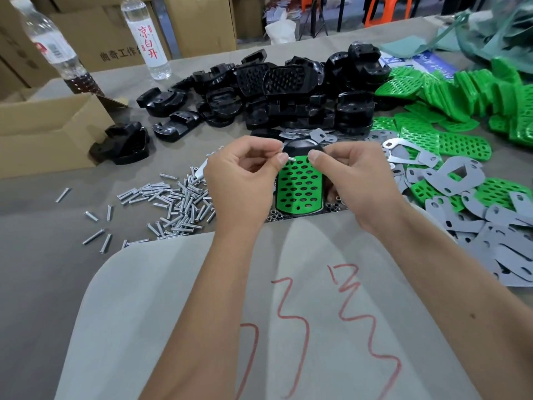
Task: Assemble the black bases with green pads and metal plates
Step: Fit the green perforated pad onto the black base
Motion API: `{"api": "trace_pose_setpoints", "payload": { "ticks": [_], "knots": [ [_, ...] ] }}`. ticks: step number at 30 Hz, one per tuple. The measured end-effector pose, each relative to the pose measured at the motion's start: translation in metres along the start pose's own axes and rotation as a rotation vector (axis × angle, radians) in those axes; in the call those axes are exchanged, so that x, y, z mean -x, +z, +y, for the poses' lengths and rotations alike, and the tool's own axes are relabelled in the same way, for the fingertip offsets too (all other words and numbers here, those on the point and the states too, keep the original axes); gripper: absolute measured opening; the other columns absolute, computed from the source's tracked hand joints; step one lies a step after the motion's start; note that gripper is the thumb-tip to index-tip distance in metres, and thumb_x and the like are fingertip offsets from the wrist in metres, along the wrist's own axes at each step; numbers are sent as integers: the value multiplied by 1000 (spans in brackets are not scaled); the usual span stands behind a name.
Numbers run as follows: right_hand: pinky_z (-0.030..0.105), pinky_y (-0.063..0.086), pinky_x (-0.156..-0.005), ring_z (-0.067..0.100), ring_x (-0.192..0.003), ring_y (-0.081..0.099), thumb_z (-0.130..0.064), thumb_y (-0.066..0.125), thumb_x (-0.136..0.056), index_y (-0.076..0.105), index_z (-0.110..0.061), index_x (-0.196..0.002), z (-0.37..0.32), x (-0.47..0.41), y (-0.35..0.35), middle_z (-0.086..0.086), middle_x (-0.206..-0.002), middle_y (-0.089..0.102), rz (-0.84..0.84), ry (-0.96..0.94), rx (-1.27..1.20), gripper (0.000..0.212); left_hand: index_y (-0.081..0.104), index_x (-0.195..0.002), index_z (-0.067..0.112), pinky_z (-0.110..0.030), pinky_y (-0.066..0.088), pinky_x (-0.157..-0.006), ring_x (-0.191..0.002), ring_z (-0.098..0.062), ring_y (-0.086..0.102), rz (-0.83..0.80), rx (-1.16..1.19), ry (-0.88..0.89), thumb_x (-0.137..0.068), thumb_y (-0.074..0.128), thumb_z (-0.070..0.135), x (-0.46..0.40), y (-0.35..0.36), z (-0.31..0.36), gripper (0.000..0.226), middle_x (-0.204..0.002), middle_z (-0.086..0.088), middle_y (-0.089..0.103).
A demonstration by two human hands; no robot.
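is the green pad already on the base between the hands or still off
On. The green pad lies flat in the black base, whose black rim shows around it, on the table between both hands.

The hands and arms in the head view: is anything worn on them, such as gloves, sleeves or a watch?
Nothing is worn on them. The left hand and the right hand are bare, without gloves or rings that I can see. Both forearms are bare down to the bottom edge of the picture; no sleeve, watch or bracelet shows.
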State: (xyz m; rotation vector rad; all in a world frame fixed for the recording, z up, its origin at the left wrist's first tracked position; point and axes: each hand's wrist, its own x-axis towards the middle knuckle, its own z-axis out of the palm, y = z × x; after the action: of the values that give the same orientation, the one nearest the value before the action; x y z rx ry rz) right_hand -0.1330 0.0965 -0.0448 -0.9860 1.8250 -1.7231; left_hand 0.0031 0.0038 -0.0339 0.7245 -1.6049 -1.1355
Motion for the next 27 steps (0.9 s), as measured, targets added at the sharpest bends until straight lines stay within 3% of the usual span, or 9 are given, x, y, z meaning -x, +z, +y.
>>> {"api": "trace_pose_setpoints", "payload": {
  "ticks": [4,10,16,20,22,23,25,27],
  "knots": [
    [27,43,-42,17,-48,50,-28,69,-94,72,-6,-77,0,0,0,22,-76,71,-7,-15,7,28,77,-85,24,-25,59,-76,-76,-7,74,9,-121,76,-80,82,0,4,2,6,25,-79,12,76],
    [30,45,-44,21,-51,52,-31,67,-93,71,2,-85,3,-2,-1,27,-83,71,5,-20,29,34,77,-87,22,-24,59,-77,-76,-6,74,81,-116,85,-81,80,-2,3,0,6,25,-81,14,76],
    [26,44,-43,13,-49,52,-30,67,-94,76,-9,-84,4,-2,-1,16,-78,75,7,-22,31,25,76,-85,24,-30,62,-78,-75,-7,73,11,-169,35,-79,81,-4,3,1,1,28,-80,13,75],
    [26,43,-44,11,-46,50,-31,66,-94,74,-13,-77,3,-1,0,15,-72,73,15,-59,61,26,79,-89,18,-28,59,-75,-77,-5,70,-25,-381,258,-79,78,-3,5,0,3,23,-85,9,74],
    [36,43,-47,15,-51,49,-37,65,-91,73,-12,-78,2,-2,0,22,-73,69,5,-88,111,29,80,-93,14,-32,59,-74,-79,-9,70,-4,-468,373,-78,76,-5,7,4,4,24,-87,5,74],
    [40,44,-50,17,-52,48,-38,64,-91,74,-12,-81,1,-1,0,22,-73,69,-2,-99,123,29,80,-95,13,-34,59,-75,-80,-12,71,14,-472,379,-79,75,-5,8,6,5,25,-88,4,75],
    [36,44,-50,12,-51,50,-35,65,-91,75,-20,-79,-1,-1,-1,16,-69,70,7,-115,97,22,81,-97,13,-34,60,-78,-82,-11,72,33,-436,313,-81,75,-4,5,13,5,24,-88,3,76],
    [30,43,-48,13,-48,47,-29,67,-94,72,-15,-74,0,-2,-3,19,-64,64,45,-118,64,25,81,-95,13,-32,60,-81,-81,-7,72,21,-385,211,-82,76,-3,0,19,7,22,-87,5,76]
  ]
}}
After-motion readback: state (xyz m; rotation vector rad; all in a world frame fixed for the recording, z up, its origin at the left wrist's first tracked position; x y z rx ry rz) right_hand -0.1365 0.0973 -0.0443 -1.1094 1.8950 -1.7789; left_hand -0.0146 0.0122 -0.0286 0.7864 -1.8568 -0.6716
